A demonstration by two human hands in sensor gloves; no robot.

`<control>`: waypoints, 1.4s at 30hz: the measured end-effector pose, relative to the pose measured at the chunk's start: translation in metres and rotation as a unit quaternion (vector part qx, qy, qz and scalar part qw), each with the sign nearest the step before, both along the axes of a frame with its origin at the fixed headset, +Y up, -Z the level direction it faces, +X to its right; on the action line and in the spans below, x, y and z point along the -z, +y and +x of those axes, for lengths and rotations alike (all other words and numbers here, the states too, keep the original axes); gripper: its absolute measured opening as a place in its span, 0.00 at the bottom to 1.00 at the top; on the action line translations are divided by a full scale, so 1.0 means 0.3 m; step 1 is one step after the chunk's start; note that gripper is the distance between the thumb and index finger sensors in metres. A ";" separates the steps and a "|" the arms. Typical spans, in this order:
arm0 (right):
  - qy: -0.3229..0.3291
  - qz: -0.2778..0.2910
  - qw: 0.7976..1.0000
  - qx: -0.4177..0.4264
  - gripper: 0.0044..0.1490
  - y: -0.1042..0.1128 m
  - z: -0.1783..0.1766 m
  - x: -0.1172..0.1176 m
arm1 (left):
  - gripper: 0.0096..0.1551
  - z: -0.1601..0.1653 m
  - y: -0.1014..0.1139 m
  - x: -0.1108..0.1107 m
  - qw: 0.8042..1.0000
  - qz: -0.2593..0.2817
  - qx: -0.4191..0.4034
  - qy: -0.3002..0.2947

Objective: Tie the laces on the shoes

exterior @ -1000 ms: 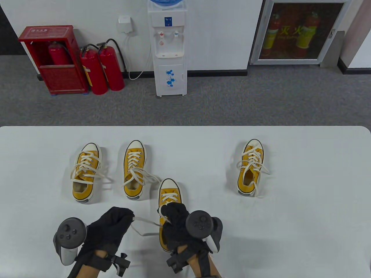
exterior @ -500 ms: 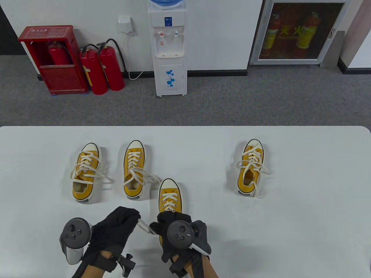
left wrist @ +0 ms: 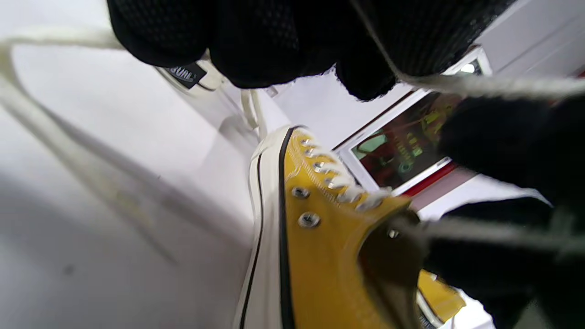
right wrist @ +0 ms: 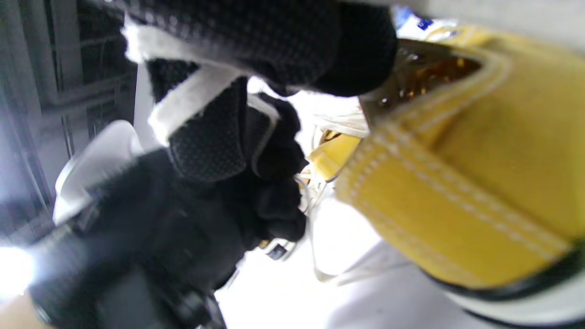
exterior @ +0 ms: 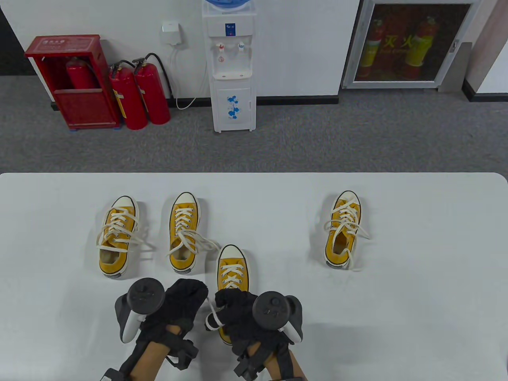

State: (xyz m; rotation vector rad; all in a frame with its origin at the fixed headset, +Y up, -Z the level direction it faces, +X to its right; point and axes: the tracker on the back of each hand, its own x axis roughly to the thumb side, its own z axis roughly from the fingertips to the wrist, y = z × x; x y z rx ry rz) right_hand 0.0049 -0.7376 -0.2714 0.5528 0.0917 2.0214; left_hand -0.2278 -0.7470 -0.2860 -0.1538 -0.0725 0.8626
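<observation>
Table view: yellow sneaker (exterior: 232, 274), near table (exterior: 416, 309) edge, centre; long axis front to back, toe pointing away from the person, heel under the hands. Left hand (exterior: 180, 307), fingers curled, pinching white lace (exterior: 212, 317). Right hand (exterior: 238, 313), fingers curled round the same lace. Three more yellow sneakers (exterior: 343, 228) behind, toes likewise away.

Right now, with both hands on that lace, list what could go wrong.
The loop of lace hanging between the left hand and right hand looks slack, so it may slip loose. Pulling could drag the near shoe toward the middle shoe's trailing lace and snag it.
</observation>
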 end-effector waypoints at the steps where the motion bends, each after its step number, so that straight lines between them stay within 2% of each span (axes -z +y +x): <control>1: 0.000 -0.017 0.999 0.027 0.26 -0.009 0.012 0.008 | 0.20 0.013 -0.011 -0.001 1.000 -0.003 0.011 -0.002; 5: 0.007 -0.088 0.989 0.116 0.26 -0.051 0.041 0.030 | 0.22 0.058 -0.031 -0.016 0.998 0.001 0.055 -0.017; 8: 0.001 -0.108 0.983 0.145 0.26 -0.062 0.052 0.035 | 0.25 0.086 -0.036 -0.032 0.995 0.018 0.092 -0.022; 15: -0.007 -0.106 0.981 0.160 0.26 -0.061 0.058 0.032 | 0.27 0.105 -0.029 -0.060 0.986 0.066 0.150 -0.017; 23: -0.042 -0.059 0.988 0.135 0.27 -0.045 0.061 0.026 | 0.28 0.085 -0.027 -0.073 0.986 0.080 0.145 -0.012; 31: -0.090 -0.044 0.984 0.147 0.26 -0.041 0.100 0.027 | 0.29 0.033 -0.037 -0.073 0.992 0.070 0.102 0.003; 42: -0.147 -0.031 0.983 0.107 0.24 -0.030 0.117 0.014 | 0.29 0.035 -0.032 -0.080 0.991 0.081 0.106 0.001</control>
